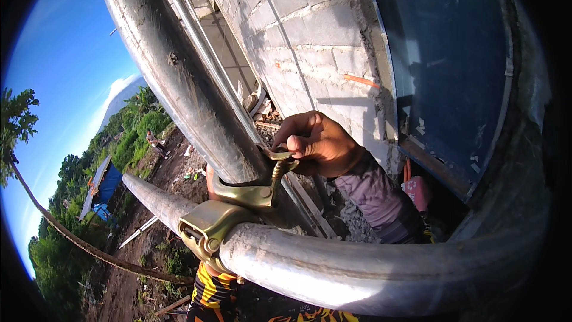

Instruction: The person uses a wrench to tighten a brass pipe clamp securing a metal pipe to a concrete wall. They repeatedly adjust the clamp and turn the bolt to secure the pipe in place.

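A brass-coloured scaffold coupler [225, 219] sits where two metal pipes cross. Its lower half wraps the level pipe [333, 265], which runs from the left to the lower right. The upper half lies around the upright, slanting pipe [173, 65], with a threaded bolt standing out at its right side. Thumb and fingers of my right hand [322, 143] pinch the coupler's curved flap beside that bolt. Behind the coupler is my left hand [210, 182], of which only a sliver of skin shows. Its fingers are hidden; a yellow and black sleeve leads up to it.
A grey block wall [310, 30] rises behind, next to a dark blue framed panel [453, 65] at the right. A thinner pole [196, 36] runs alongside the upright pipe. Far below at the left are bare soil, a blue tarp shelter [106, 188], trees and a person [156, 143].
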The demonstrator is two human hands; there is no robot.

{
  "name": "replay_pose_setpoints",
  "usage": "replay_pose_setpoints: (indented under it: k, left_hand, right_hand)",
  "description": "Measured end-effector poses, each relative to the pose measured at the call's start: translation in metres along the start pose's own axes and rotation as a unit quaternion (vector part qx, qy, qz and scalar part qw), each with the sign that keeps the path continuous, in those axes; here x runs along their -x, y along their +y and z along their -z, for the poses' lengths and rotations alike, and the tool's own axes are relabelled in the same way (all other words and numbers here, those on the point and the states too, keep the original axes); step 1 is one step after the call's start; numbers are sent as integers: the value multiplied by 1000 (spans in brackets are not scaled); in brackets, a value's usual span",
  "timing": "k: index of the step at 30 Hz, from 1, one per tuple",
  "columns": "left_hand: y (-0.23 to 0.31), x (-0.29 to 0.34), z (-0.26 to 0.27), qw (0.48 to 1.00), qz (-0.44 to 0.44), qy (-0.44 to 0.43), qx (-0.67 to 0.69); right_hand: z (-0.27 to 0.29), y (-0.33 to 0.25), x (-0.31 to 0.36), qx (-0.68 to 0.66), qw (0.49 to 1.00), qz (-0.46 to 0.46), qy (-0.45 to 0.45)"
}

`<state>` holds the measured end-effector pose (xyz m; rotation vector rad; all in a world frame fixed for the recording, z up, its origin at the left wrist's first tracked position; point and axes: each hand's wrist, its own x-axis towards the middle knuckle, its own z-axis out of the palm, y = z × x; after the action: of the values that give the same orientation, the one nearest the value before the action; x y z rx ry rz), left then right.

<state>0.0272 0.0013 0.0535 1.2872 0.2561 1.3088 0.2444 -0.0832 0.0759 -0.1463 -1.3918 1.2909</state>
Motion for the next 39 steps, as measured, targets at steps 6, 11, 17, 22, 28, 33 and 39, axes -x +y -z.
replay_pose_setpoints:
  k: [6,11,17,22,28,33,39]
  left_hand:
    - [3,0,-4,1000,3,4,-18]
    - [5,2,-8,999,6,6,-36]
    - [6,4,-13,998,8,8,-55]
    - [7,4,-15,998,11,14,-65]
    - [6,0,-10,996,0,-7,-89]
    - [0,-1,-9,1000,3,-5,-20]
    - [-6,2,-17,987,3,15,158]
  right_hand:
    - [-7,-7,-5,18,1000,1,-21]
    - [-18,-12,-7,-9,999,-35,-3]
    - [-15,-17,-4,99,993,-53,22]
    - [-13,-12,-2,57,998,-24,-3]
    - [-18,-8,2,17,1000,19,10]
    - [-10,-2,1,48,998,34,-32]
    - [-12,6,-4,286,942,171,53]
